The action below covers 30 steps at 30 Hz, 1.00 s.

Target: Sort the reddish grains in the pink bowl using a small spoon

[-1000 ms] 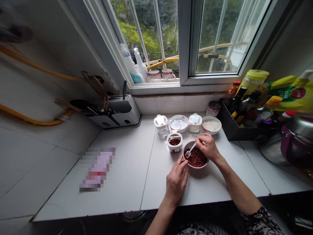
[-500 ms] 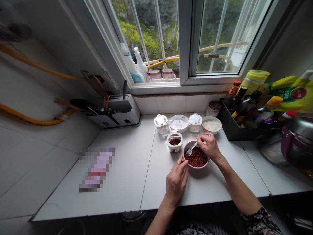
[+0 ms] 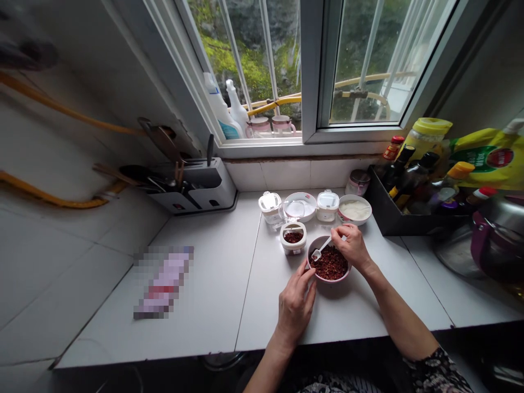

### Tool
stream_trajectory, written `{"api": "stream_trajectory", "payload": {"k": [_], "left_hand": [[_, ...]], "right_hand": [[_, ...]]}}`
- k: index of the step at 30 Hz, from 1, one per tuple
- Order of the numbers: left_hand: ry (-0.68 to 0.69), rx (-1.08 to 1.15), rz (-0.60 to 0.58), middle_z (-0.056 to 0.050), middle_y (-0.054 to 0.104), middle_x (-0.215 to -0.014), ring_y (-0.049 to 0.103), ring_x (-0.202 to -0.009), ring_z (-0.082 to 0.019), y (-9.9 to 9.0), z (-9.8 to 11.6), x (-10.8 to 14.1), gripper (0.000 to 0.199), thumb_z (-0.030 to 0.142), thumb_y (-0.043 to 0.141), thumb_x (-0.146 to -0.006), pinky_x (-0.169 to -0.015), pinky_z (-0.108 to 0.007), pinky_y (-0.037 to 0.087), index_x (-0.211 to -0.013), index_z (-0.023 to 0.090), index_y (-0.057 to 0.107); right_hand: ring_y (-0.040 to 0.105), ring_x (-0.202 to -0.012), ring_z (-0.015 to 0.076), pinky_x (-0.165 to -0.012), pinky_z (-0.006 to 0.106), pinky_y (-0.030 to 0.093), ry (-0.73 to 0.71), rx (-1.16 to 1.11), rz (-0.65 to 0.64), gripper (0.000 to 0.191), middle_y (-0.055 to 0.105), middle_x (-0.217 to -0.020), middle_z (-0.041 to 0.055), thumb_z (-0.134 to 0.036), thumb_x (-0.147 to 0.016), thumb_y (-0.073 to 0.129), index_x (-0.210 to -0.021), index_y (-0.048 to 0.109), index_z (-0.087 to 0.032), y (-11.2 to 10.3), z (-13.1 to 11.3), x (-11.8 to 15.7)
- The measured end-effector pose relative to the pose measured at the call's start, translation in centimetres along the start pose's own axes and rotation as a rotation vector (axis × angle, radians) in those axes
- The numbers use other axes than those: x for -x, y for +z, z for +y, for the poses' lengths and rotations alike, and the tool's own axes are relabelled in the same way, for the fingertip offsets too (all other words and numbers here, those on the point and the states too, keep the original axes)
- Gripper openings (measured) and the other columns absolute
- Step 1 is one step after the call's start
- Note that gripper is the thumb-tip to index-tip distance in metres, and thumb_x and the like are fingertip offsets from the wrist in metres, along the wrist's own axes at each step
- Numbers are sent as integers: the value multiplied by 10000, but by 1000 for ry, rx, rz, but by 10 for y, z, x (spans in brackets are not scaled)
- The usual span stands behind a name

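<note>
Reddish-brown dried bits, perhaps peppercorns [image 3: 331, 266], fill a pink-rimmed bowl [image 3: 334, 281] on the white counter. My left hand [image 3: 293, 305] grips the bowl's left side, thumb and fingers at the rim. Pinched in my right hand [image 3: 352, 248] is the handle of a small white spoon [image 3: 317, 254]. Its scoop is over the left part of the bits, with a few in it. Just behind my left hand stands a seasoning jar [image 3: 293, 245] holding similar red bits, its clear lid raised.
Behind are two white-lidded jars [image 3: 269, 203] [image 3: 327, 205], a shallow white dish [image 3: 308, 210] and a bowl of white powder or grains [image 3: 355, 210]. A dark bottle rack [image 3: 393, 221] and a metal pot [image 3: 462, 254] stand right. A utensil holder [image 3: 213, 188] and a pixelated item [image 3: 164, 284] are left.
Almost nothing differs. The view has shifted very slightly; both hands keep their holds on the bowl and the spoon.
</note>
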<state>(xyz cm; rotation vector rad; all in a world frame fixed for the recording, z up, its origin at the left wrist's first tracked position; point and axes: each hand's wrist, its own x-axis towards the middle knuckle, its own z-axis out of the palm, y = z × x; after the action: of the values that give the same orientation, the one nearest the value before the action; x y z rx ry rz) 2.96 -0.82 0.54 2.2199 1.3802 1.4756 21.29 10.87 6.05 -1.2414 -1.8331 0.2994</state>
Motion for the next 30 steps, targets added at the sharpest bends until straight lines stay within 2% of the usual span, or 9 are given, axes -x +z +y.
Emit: {"api": "stream_trajectory", "payload": {"k": [5, 8, 12, 16, 20, 22, 25, 27, 30], "left_hand": [[-18, -4, -6, -158, 628, -1365, 645, -1233, -243, 0, 0, 1, 330, 96, 531, -959, -956, -356, 611, -1269, 202, 571], [-8, -9, 1, -166, 634, -1355, 653, -1222, -244, 0, 0, 0, 319, 99, 530, -960, -961, -360, 608, -1262, 192, 572], [-2, -29, 0, -160, 639, -1352, 645, -1233, -254, 0, -1, 0, 331, 101, 531, -954, -978, -374, 600, -1267, 197, 575], [-9, -25, 2, -159, 633, -1361, 641, -1239, -258, 0, 0, 1, 330, 109, 531, -955, -977, -376, 600, -1270, 197, 572], [-4, -20, -6, -158, 627, -1369, 650, -1226, -249, 0, -1, 0, 336, 101, 528, -953, -990, -376, 592, -1272, 199, 568], [2, -21, -5, -160, 626, -1369, 648, -1229, -247, 0, -1, 0, 343, 99, 525, -952, -988, -372, 592, -1277, 202, 564], [10, -24, 8, -167, 636, -1351, 645, -1233, -245, 0, -1, 0, 335, 102, 516, -959, -986, -371, 591, -1276, 200, 562], [4, -22, 5, -166, 635, -1352, 643, -1237, -244, 0, -1, 0, 331, 105, 515, -961, -992, -371, 588, -1275, 199, 563], [-10, -17, -9, -163, 625, -1369, 642, -1238, -246, 1, -1, 1, 337, 103, 527, -958, -987, -366, 592, -1279, 199, 565]], "right_hand": [[506, -499, 135, -529, 269, 417, 244, -270, -32, 473, 580, -516, -4, -539, -887, 542, -554, 574, -204, -2, 1, -2], [517, -482, 137, -505, 265, 420, 335, -404, -49, 539, 605, -511, 13, -657, -834, 583, -553, 585, -198, -1, 4, -6], [571, -521, 158, -542, 275, 453, 339, -430, -16, 573, 605, -508, 25, -695, -818, 598, -525, 549, -206, 1, -1, -13], [597, -576, 175, -614, 306, 481, 240, -325, 68, 502, 636, -576, 28, -592, -917, 532, -593, 572, -212, 3, -19, -19], [608, -675, 193, -916, 416, 463, -36, -58, 156, 366, 674, -671, 24, -414, -987, 493, -691, 598, -227, 9, -40, -16], [612, -700, 189, -1030, 453, 389, -195, 60, 129, 323, 674, -682, 14, -347, -996, 491, -717, 605, -231, 12, -48, -13], [629, -730, 175, -1072, 447, 343, -358, 143, 75, 273, 682, -699, 3, -273, -993, 503, -749, 619, -229, 13, -55, -9], [634, -733, 171, -1071, 442, 344, -372, 135, 123, 261, 685, -707, 1, -256, -987, 509, -751, 617, -228, 10, -54, -8], [606, -670, 169, -1038, 438, 385, -252, 89, 249, 302, 656, -661, -4, -270, -983, 485, -699, 580, -234, 0, -42, -10]]}}
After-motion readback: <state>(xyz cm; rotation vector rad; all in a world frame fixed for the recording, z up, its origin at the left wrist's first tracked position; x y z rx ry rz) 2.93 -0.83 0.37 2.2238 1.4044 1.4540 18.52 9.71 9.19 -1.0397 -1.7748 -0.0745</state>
